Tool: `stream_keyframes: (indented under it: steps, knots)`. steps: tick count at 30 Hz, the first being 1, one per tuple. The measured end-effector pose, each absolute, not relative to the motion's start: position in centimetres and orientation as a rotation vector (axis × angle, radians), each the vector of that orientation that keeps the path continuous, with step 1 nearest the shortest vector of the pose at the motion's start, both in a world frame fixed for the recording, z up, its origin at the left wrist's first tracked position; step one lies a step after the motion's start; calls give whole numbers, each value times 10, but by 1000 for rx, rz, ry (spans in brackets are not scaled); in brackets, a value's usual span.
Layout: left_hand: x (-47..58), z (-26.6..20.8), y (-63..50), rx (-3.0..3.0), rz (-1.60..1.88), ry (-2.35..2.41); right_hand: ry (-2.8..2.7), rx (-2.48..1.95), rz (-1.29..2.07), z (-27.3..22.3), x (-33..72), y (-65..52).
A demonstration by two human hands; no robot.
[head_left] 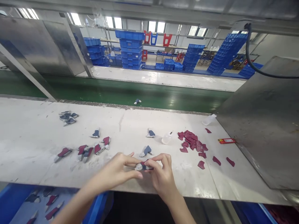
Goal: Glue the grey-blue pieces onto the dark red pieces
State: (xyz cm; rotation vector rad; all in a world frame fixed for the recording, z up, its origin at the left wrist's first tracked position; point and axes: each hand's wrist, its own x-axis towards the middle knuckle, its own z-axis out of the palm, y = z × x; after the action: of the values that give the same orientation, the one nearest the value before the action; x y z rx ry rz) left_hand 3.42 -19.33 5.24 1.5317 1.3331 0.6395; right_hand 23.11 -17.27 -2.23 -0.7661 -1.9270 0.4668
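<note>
Between my two hands, just above the front of the white table, is a small part (138, 167) with white, dark blue and dark red areas; its exact kind I cannot make out. My left hand (118, 171) pinches its left end with thumb and fingers. On the right end close the thumb and fingers of my right hand (163, 177), covering part of it. Just behind lies a blue-and-white part (147, 150), with a second similar part (151, 133) farther back. Loose dark red curved pieces (192, 140) form a pile to the right.
A small clear squeeze bottle (167, 137) stands beside the pile; another bottle (208, 119) is farther back. Several red-faced parts (81, 150) and blue-faced parts (67, 116) lie left. Blue bins (99, 205) sit below the front edge. A metal panel (263, 124) bounds the right side.
</note>
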Motion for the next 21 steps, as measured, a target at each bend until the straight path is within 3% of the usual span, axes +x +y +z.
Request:
stream_keyframes:
  steps: [3, 6, 10, 21]
  knots:
    - [13, 69, -130, 1649, 522, 1333, -1815, -810, 493, -29, 243, -170]
    - [-6, 71, -49, 1771, 845, 1858, -1737, -826, 415, -29, 257, -165]
    - [-21, 51, 34, 1787, 981, 2132, -1768, -860, 320, -22, 271, -156]
    - [-28, 29, 75, 1828, 963, 2230, -1704, -874, 179, -3, 284, -146]
